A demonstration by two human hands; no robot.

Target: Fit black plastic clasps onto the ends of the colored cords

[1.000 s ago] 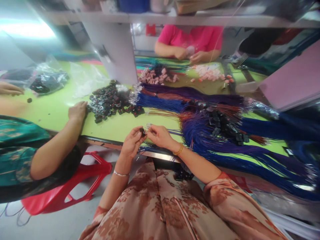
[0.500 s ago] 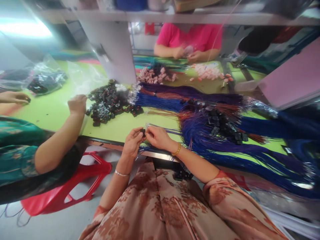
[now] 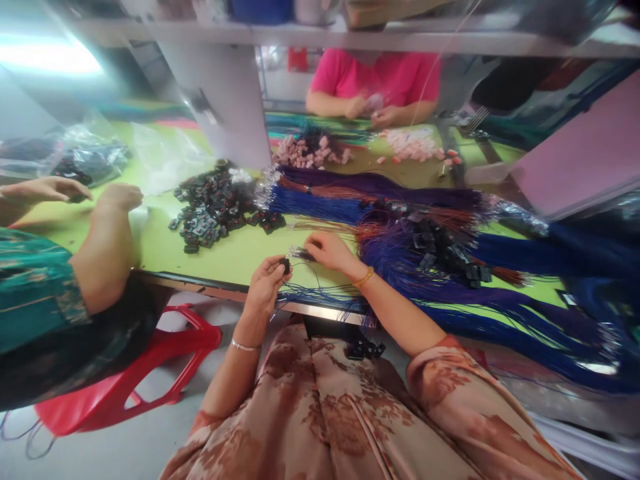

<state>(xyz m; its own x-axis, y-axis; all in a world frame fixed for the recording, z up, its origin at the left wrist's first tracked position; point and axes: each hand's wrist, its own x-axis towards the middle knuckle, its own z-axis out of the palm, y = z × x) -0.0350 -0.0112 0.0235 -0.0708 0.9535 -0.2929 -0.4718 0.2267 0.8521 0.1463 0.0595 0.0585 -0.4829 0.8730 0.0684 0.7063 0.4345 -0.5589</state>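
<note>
My left hand (image 3: 264, 283) pinches a small black plastic connector housing (image 3: 285, 265) between thumb and fingertips, near the table's front edge. To its right, my right hand (image 3: 331, 253) has its fingers closed at a small bunch of dark wires (image 3: 302, 253) with shiny metal terminals. How many wires the fingers grip is hidden. Thin blue wires (image 3: 320, 293) trail over the table edge below both hands. Behind the left hand lies a heap of black connector housings (image 3: 215, 207) with red bits.
Long bundles of blue wires (image 3: 320, 203) and purple wires (image 3: 380, 181) spread right, with black connectors (image 3: 445, 250) among them. At left, a co-worker's arm (image 3: 107, 247) reaches over the green table (image 3: 165, 250). Across the table, a person in pink (image 3: 375, 83) works behind pink connectors (image 3: 310, 152). A red stool (image 3: 190, 333) stands below.
My right hand has moved right and slightly up, away from the connector housing, to the wire bunch. My left hand stays nearly still. The co-worker's hand has drawn left from the heap.
</note>
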